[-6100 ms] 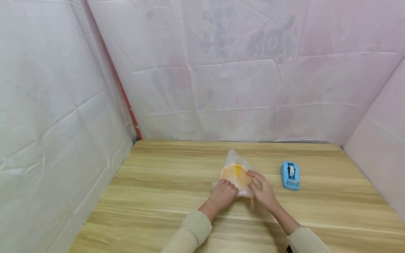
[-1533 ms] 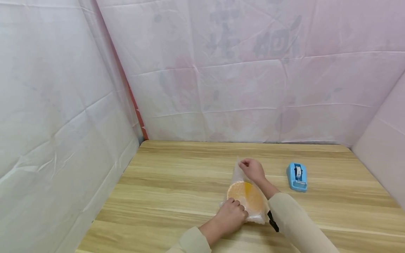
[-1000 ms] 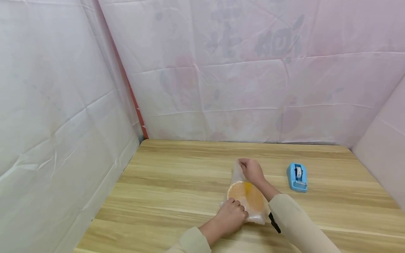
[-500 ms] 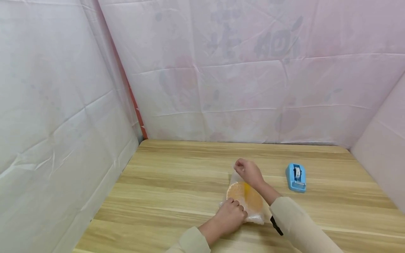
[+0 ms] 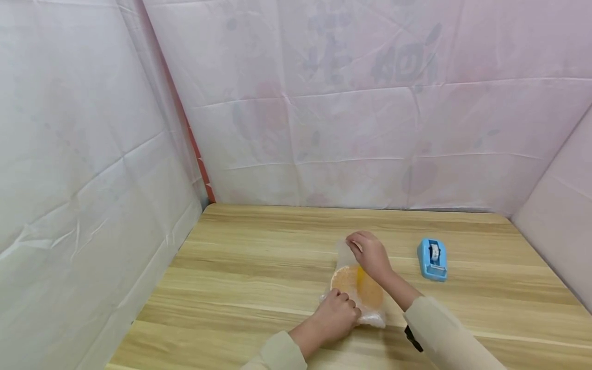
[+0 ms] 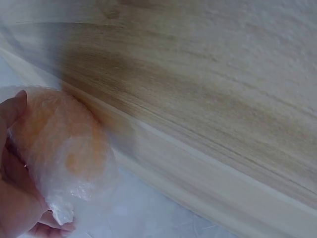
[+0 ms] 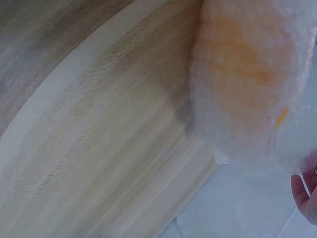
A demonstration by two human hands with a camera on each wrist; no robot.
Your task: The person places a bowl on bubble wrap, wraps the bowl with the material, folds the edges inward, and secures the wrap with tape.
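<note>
A round yellow-orange object (image 5: 344, 280), bowl-like in outline, lies on the table inside clear bubble wrap (image 5: 371, 317). My left hand (image 5: 336, 314) grips its near left side with curled fingers, and in the left wrist view the thumb (image 6: 17, 106) lies over the wrapping. At the far end, my right hand (image 5: 372, 257) pinches the loose flap of bubble wrap between thumb and fingers. The right forearm partly covers the object's right side. In the right wrist view the wrapped object (image 7: 242, 74) fills the upper right, with a few fingertips (image 7: 299, 191) at the edge.
A blue tape dispenser (image 5: 432, 259) with a roll of tape stands to the right of the hands. The wood-grain table (image 5: 231, 288) is bordered by pale cloth sheets (image 5: 296, 128) at the back and both sides.
Since the first frame, the wrapped object has shifted nearer to me. My right hand has left its right side and taken the far flap. Lately that hand has only shifted slightly.
</note>
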